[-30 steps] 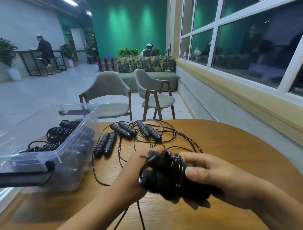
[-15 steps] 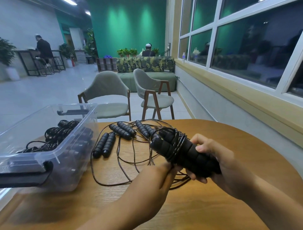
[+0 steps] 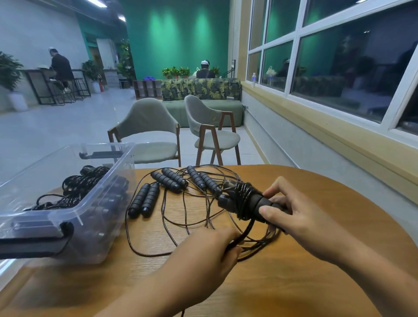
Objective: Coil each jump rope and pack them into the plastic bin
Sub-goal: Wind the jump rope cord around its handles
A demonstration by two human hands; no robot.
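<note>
Black foam handles w/ thin cord wound tight round them.

Office lounge / shared break area, not a home. Evidence: long open tiled floor, green accent wall lit by spots, leaf-print sofa, two matching padded chairs, high table with stools and a person sitting there, potted plants, full-width windows, ceiling strip lights. Round wooden worktop, café-style.

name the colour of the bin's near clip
The near clip is black; head view.
</note>
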